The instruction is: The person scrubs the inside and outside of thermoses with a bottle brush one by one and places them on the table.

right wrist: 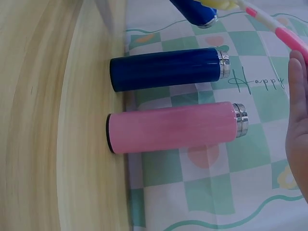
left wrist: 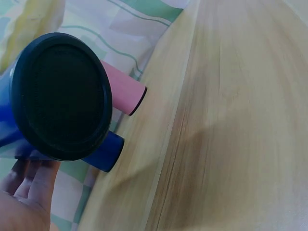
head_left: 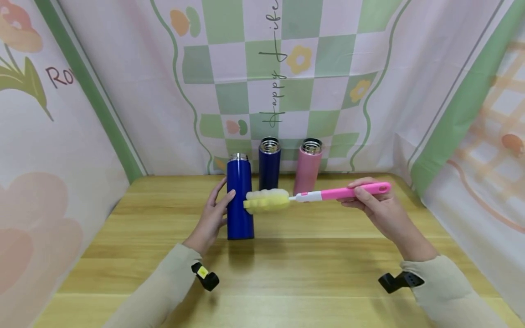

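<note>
Left hand (head_left: pixel 213 214) wrapped round blue flask (head_left: pixel 240 197), upright on worktop (head_left: pixel 311 269); right hand (head_left: pixel 375 205) grips pink bottle brush (head_left: pixel 317 196) level, sponge head touching flask's right side, mid-height

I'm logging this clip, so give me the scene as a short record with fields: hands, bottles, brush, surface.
left hand: holds the bright blue bottle upright
right hand: grips the pink brush handle
brush: yellow sponge head level, beside the bright blue bottle
other bottles: navy bottle and pink bottle, both lidless, standing at the back
surface: wooden table
backdrop: checked cloth
</note>
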Demonstrator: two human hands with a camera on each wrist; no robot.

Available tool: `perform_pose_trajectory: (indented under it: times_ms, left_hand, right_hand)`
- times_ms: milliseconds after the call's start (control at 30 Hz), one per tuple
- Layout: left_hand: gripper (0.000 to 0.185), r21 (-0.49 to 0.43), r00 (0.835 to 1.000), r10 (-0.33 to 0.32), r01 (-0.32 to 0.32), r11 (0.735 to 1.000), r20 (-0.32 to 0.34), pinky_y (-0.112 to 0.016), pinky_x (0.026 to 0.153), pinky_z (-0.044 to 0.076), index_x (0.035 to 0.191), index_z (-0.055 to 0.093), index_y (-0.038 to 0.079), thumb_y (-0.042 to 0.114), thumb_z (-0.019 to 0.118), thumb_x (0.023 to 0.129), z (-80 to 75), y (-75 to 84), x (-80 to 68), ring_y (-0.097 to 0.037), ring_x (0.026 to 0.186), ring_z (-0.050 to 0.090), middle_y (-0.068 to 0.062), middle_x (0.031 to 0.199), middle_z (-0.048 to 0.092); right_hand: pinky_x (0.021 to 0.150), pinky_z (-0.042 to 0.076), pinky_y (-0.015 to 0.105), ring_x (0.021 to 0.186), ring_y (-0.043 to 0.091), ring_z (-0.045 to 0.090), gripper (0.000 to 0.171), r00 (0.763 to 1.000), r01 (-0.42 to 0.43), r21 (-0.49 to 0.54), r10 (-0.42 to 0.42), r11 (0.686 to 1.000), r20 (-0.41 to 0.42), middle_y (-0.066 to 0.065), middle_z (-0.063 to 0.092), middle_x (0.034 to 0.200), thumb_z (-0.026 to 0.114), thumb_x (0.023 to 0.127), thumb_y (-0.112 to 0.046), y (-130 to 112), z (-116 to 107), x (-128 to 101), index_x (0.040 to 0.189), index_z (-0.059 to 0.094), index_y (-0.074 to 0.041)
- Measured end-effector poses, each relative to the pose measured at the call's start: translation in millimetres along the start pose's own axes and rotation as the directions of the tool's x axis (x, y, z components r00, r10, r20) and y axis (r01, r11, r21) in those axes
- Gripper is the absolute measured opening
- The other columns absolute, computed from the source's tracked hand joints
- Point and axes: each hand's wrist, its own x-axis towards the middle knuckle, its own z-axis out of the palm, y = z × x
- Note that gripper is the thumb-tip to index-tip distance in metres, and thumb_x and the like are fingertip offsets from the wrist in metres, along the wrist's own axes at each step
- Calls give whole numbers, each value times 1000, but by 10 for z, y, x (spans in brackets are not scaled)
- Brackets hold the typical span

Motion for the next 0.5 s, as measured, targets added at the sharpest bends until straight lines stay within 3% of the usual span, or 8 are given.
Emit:
perform_pose_trajectory:
  times_ms: [367, 500]
  left_hand:
    - [67, -72, 1000, 2, -2, 997, 6, -49, 96, 47, 151, 33, 47, 59, 63, 93, -27, 13, -6, -33, 123, 56, -13, 141, 53]
    - [68, -83, 1000, 7, -6, 997, 6, -50, 97, 45, 153, 32, 46, 59, 62, 93, -18, 28, -16, -33, 124, 54, -12, 142, 52]
  right_hand:
    - [80, 57, 34, 93, 23, 72, 29, 999, -23, -59, 24, 998, 22, 14, 70, 107, 40, 104, 9, -2, -31, -35, 112, 67, 5]
    - [80, 57, 35, 95, 25, 71, 28, 999, 7, -21, -6, 1000, 54, 17, 69, 107, 37, 103, 10, 6, -40, -29, 113, 63, 11]
